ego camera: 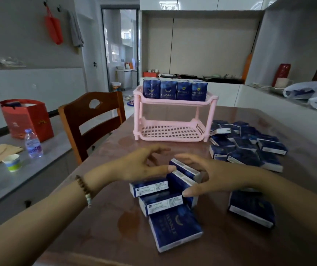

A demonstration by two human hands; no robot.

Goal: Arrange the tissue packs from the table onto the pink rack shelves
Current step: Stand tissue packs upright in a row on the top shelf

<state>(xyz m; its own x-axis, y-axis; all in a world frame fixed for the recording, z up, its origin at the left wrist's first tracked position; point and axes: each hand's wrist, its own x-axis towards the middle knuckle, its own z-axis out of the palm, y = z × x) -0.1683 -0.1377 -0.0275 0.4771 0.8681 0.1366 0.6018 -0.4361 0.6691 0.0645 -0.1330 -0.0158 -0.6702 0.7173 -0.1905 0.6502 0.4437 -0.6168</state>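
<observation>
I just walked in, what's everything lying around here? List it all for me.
pink rack: one, pink, far side of table
shelf packs: four showing, dark blue, upright on top shelf
loose pile: many, dark blue, right of the rack
near packs: four, dark blue, flat by the hands
held packs: two, dark blue, between the hands
table: one, glossy brown
chair: one, brown wood, left of the table
water bottle: one, clear, left counter
paper cup: one, white and green, beside the bottle
red bag: one, red, behind the bottle
left hand: one, thumb touches held packs
right hand: one, grips held packs
</observation>
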